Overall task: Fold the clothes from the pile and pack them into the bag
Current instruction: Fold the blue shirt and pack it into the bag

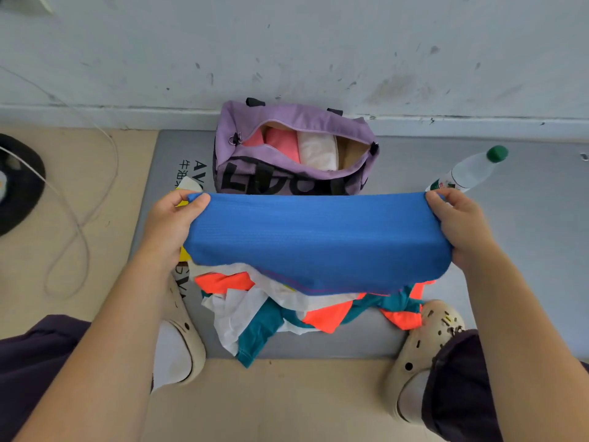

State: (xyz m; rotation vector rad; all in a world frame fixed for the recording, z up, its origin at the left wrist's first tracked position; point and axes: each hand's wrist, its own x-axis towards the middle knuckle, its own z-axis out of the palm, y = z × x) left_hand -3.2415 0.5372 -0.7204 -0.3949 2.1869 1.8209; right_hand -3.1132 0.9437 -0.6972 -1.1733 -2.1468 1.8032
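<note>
Holding a blue garment (315, 240) stretched between them, the left hand (173, 218) and right hand (460, 226) each pinch a far corner. The cloth hides the far part of the pile (287, 311) and the bag (296, 148)'s lower edge. The bag lies open against the wall, clothes inside; bare mat (526, 218) lies right, beside a bottle (468, 170).
</note>
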